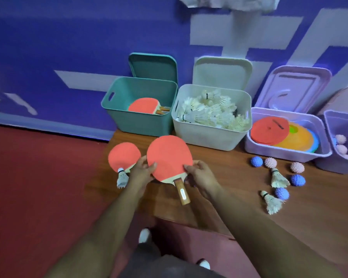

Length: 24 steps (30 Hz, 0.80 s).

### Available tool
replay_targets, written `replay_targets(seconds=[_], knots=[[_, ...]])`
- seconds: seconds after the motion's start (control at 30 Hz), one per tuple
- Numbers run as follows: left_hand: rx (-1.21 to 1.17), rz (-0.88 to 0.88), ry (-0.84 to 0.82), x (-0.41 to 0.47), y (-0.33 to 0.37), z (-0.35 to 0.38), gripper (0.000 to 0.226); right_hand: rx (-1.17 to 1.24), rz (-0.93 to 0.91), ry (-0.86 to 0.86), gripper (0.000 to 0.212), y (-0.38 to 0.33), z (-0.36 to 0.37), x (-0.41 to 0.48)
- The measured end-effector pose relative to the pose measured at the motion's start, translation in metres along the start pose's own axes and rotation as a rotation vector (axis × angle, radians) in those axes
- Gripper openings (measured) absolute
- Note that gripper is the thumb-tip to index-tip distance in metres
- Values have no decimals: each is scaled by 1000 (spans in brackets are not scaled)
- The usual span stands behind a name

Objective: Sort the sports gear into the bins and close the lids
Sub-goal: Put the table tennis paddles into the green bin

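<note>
Both hands are holding one red paddle (169,157) just above the wooden table (229,189), near-centre, w/ its handle pointing to the near side. L hand (142,171) is pinching the blade's left edge, a fingertip lying on the red face. R hand (200,177) is gripping the lower right edge, just beside the handle.

A 2nd paddle (124,155) is lying flat to the left, at the table's left corner. Its handle is hiding behind L hand, so can't tell if that hand is touching it. One shuttlecock (122,177) is lying against its near edge.

4 bins are standing in a row on the far side, by the blue wall (58,47), all w/ lids propped open behind them:
- teal bin (133,123), far left, holding stacked paddles (143,105)
- white bin (207,137), heaped w/ shuttlecocks (207,111)
- lilac bin (285,155), holding coloured discs (269,129)
- 4th bin (342,167), cut by the right edge, holding pink spiky balls (341,139)

Near the lilac bin, on the right of the table, loose spiky balls (256,161) (3 blue, 2 pink) are sitting mixed w/ 2 loose shuttlecocks (278,177).
</note>
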<state>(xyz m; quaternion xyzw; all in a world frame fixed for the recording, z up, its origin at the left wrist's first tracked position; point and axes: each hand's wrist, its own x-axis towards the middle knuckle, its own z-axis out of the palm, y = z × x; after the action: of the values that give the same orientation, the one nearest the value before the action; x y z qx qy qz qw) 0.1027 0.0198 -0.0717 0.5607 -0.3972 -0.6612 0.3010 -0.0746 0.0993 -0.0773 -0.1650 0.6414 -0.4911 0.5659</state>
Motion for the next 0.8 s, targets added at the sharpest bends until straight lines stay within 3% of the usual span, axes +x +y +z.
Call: replay_targets(seconds=[0.13, 0.27, 0.43, 0.53, 0.67, 0.73, 0.8], knots=[[88, -11, 68, 16, 2, -61, 28, -124, -2, -56, 12, 7, 58, 29], [347, -14, 142, 60, 3, -121, 17, -153, 57, -5, 9, 19, 113, 71], [774, -86, 182, 115, -9, -170, 36, -210, 76, 161, 6, 33, 155, 122], [942, -154, 59, 133, -21, -175, 50, -242, 115, 215, 9, 36, 165, 140], [1122, -156, -48, 155, -32, -175, 88, -232, 157, 251, 14, 44, 174, 152], [1083, -166, -87, 163, -28, -180, 81, -219, 183, 245, 11, 48, 179, 155], [1042, -161, -92, 168, -24, -188, 58, -218, 203, 236, 12, 48, 185, 156]])
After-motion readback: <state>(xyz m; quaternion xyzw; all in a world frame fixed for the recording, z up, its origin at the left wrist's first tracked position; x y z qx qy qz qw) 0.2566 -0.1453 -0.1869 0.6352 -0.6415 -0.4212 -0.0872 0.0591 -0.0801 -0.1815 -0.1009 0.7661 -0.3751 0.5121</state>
